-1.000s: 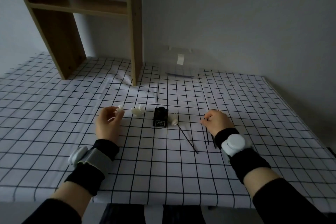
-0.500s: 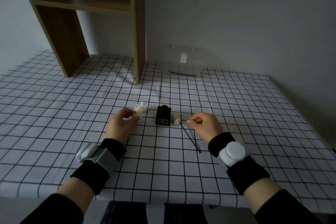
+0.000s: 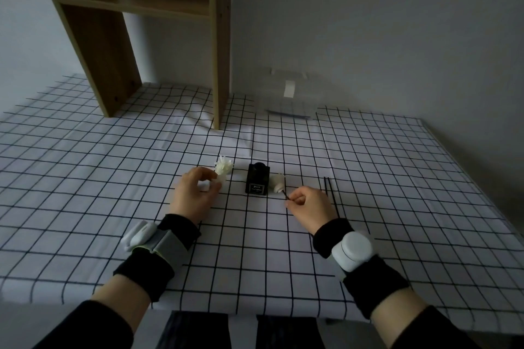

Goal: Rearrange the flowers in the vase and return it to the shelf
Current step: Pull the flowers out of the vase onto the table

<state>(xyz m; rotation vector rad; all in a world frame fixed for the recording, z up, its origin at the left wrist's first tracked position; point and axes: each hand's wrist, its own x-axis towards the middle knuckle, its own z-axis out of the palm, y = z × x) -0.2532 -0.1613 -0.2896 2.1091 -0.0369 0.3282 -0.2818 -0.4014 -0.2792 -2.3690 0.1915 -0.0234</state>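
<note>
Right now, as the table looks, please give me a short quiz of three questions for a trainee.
1. True or false: the black vase stands on the wooden shelf.
2. What does the right hand pinch? A) a black flower stem B) the shelf C) the vase
3. How many loose black stems lie on the checked tablecloth right of that hand?
Key: 1 false, it stands on the tablecloth; 2 A; 3 two.
</note>
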